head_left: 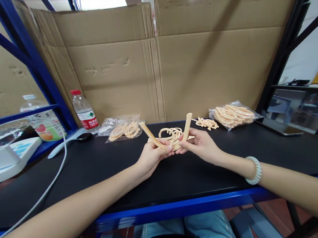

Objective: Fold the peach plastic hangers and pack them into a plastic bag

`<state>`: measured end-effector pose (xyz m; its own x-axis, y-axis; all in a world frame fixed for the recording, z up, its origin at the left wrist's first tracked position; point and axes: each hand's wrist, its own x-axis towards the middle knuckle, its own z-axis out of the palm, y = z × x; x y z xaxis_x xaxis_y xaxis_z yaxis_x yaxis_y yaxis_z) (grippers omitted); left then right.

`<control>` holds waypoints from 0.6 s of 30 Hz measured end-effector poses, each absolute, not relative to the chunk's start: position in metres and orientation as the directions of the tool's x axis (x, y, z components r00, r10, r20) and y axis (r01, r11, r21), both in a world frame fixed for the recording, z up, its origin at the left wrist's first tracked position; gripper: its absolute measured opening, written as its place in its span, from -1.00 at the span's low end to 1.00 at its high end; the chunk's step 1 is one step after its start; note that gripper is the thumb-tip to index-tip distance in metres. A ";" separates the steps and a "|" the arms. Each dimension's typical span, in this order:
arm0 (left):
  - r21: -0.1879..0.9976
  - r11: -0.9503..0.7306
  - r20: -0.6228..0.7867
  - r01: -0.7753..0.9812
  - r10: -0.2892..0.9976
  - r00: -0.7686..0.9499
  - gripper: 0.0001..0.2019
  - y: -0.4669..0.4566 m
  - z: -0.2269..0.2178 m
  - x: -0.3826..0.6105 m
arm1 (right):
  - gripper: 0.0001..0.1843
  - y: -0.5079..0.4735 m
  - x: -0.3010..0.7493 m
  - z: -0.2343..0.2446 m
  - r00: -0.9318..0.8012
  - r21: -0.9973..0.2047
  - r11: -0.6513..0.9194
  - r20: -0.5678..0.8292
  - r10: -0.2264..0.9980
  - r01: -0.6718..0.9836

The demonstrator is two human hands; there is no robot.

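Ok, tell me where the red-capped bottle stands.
Head view: the red-capped bottle stands back left on the black table, against the cardboard, just left of a clear bag of beige parts.

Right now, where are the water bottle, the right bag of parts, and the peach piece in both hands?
water bottle (82,107): head view, clear body above the label.
right bag of parts (234,114): head view, middle of the bag.
peach piece (150,134): head view, its left raised strip.

Tabletop (102,180) free beside left hand (152,156) and right hand (199,145); bags (234,115), bottle (85,112) behind
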<state>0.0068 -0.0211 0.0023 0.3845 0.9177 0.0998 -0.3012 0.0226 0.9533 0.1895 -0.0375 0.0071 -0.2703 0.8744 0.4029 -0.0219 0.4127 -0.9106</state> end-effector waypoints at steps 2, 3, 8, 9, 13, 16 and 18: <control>0.958 0.038 0.080 -0.285 0.918 0.389 -0.72 -0.022 0.005 0.008 | -0.62 -0.034 0.192 0.010 -0.270 -0.932 0.363 0.354 0.896 -0.018; 0.960 0.045 0.068 -0.276 0.919 0.389 -0.72 -0.022 0.007 0.009 | -0.61 -0.032 0.194 0.012 -0.275 -0.944 0.330 0.321 0.906 -0.016; 0.955 0.071 0.020 -0.289 0.954 0.300 -0.80 -0.015 0.018 0.004 | -0.64 -0.015 0.226 0.024 -0.333 -0.985 0.159 0.172 0.927 -0.067; 0.950 0.078 0.012 -0.302 0.959 0.283 -0.82 -0.012 0.021 0.002 | -0.65 -0.011 0.234 0.026 -0.343 -0.987 0.140 0.157 0.926 -0.075; 0.947 0.090 -0.002 -0.307 0.961 0.276 -0.86 0.003 0.034 -0.014 | -0.66 0.000 0.264 0.033 -0.399 -0.989 0.133 0.099 0.912 0.058; 0.983 0.096 -0.029 -0.159 0.926 0.376 -0.84 0.013 0.041 -0.026 | -0.67 0.005 0.279 0.037 -0.456 -0.947 0.207 0.077 0.887 0.244; 1.000 0.018 -0.015 -0.001 0.887 0.462 -0.82 0.017 0.043 -0.032 | -0.68 0.007 0.284 0.039 -0.500 -0.886 0.282 0.067 0.863 0.368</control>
<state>-0.0318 0.0170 0.0433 0.4620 0.8867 -0.0153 -0.0008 0.0177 0.9998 0.2845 0.0066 0.0390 -0.5002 0.8633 0.0669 0.3682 0.2821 -0.8859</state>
